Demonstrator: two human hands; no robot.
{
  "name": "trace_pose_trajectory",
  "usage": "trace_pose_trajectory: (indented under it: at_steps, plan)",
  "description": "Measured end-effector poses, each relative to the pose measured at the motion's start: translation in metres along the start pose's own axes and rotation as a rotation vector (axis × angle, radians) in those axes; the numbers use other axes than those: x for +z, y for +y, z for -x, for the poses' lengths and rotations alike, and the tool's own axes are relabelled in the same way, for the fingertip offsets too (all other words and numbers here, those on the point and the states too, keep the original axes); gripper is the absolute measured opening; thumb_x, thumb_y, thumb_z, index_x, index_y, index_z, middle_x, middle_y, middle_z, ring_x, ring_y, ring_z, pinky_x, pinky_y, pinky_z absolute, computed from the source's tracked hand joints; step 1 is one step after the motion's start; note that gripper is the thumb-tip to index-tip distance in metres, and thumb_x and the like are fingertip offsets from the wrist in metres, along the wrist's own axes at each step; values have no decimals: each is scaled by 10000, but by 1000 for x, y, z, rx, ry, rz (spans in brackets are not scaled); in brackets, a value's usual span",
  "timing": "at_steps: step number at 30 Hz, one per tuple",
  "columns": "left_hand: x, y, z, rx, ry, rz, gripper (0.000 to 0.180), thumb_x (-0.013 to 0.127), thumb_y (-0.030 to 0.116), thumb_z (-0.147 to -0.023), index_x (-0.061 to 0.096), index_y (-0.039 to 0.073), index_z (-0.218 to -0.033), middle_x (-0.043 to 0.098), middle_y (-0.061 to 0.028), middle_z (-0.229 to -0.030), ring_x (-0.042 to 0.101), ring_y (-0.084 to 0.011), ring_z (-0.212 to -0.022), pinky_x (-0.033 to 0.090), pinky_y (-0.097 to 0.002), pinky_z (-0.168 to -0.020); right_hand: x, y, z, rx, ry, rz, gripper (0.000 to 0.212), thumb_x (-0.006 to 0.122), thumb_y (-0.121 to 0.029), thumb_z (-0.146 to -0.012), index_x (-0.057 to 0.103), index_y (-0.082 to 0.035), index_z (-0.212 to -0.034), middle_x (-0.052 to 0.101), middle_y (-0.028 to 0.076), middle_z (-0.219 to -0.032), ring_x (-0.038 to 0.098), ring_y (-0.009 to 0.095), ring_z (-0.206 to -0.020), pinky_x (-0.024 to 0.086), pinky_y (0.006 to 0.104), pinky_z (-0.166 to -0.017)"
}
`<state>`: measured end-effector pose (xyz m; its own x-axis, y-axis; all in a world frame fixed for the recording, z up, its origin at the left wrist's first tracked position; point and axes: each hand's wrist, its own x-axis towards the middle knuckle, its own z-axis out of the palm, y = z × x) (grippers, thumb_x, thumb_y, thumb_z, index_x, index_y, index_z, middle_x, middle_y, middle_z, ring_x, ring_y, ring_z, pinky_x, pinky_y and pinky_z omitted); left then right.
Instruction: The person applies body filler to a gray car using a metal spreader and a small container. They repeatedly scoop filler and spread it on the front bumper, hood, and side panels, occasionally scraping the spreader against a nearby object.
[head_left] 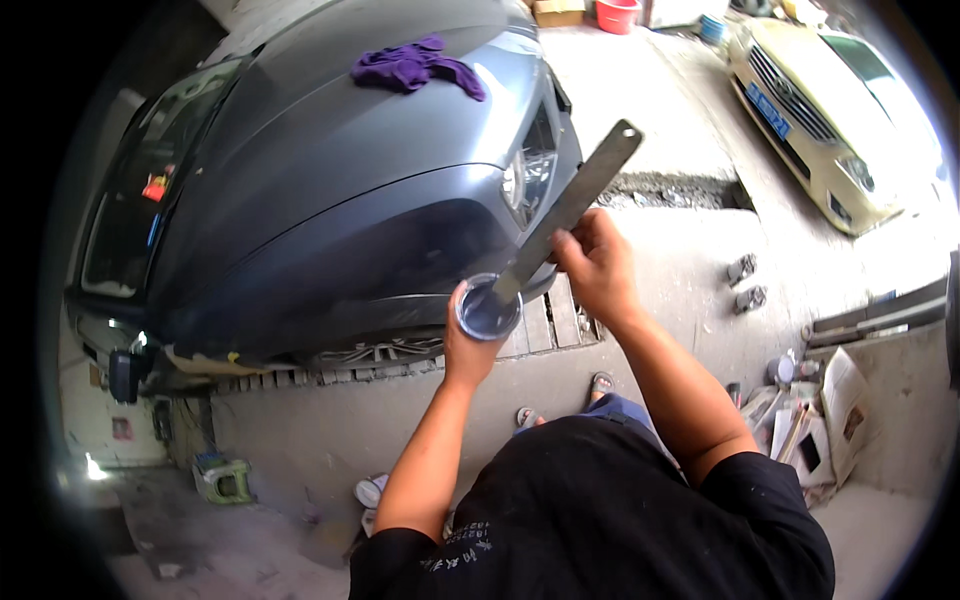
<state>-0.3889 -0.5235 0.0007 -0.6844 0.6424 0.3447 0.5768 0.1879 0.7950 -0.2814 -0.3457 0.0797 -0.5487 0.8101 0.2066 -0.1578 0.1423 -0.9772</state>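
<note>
My left hand (467,352) is wrapped round a small round cup (488,308) of dark blue-grey liquid, its mouth facing up toward me. In my right hand (598,265) is a long flat metal stirring stick (590,178) with a hole at its upper end. The stick slants down to the left, and its lower end dips into the cup. Just beyond both hands stands a dark grey-blue car (370,170), its front fender and headlight closest to the cup. A crumpled purple cloth (415,68) lies on its hood.
A cream-coloured car (815,110) is parked at the far right. Two small cans (745,285) stand on the floor right of my arm. Papers and containers (805,420) are heaped by the right wall. A green-and-white container (222,478) sits at lower left; a red basin (618,14) is at the back.
</note>
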Motion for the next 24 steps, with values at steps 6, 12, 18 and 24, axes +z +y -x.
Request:
trace_pose_trajectory:
  at_steps: [6,12,18,24]
  plan:
    - [-12,-4,-33,-45,166,-105,871,872,95,-673,380,50,-1390,580,-164,-1284,579,-308,-1191,462,-389,-993,18,-5,-28,-133,-47,-87,138,621,-64,-931,534,25,-991,681,91,-809,663,121,-713,530,265,-646]
    - [-22,-13,-54,75,254,-155,855,856,73,-660,393,46,-1377,562,-170,-1286,544,-344,-1217,458,-407,-999,45,5,-34,-45,-95,-63,135,589,-91,-951,518,12,-1001,655,90,-831,653,136,-698,542,275,-625]
    - [-33,-31,-68,37,299,-125,824,863,124,-671,410,48,-1356,569,-165,-1281,559,-337,-1195,463,-403,-990,53,5,-52,116,-1,-263,132,568,-72,-950,494,-3,-1036,622,94,-904,655,162,-717,556,276,-615]
    - [-45,-37,-84,-13,321,-90,811,873,184,-673,427,49,-1337,580,-158,-1261,576,-340,-1165,473,-403,-974,50,15,-63,253,70,-407,76,532,-66,-963,497,-34,-1023,632,95,-871,658,181,-734,554,293,-649]
